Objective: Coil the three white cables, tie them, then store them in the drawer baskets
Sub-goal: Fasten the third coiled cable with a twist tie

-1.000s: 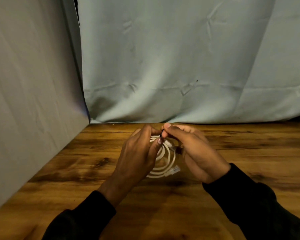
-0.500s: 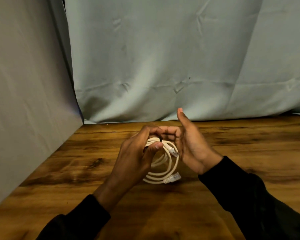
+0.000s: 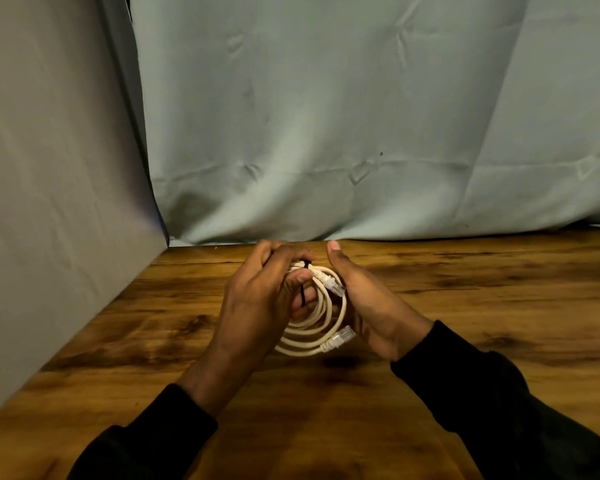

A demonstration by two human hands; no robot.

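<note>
A white cable [image 3: 321,327] is wound into a coil of several loops, held upright just above the wooden table [image 3: 465,306]. Two clear plug ends stick out on its right side. A thin black tie [image 3: 303,296] runs around the top of the coil and hangs down inside it. My left hand [image 3: 257,299] grips the coil's top left, thumb pressed on the loops by the tie. My right hand [image 3: 364,306] cups the coil from the right and behind, thumb up; its fingers are hidden behind the loops. No other cable and no drawer basket is in view.
A grey cloth backdrop [image 3: 326,133] hangs along the table's far edge, and a grey panel [image 3: 49,202] walls off the left side. Both my sleeves are black. Bare wood lies to the right and in front of my hands.
My right hand let go of the pinch at the coil's top, its thumb lifting up and the palm moving to the coil's right side. The black tie now hangs visible.
</note>
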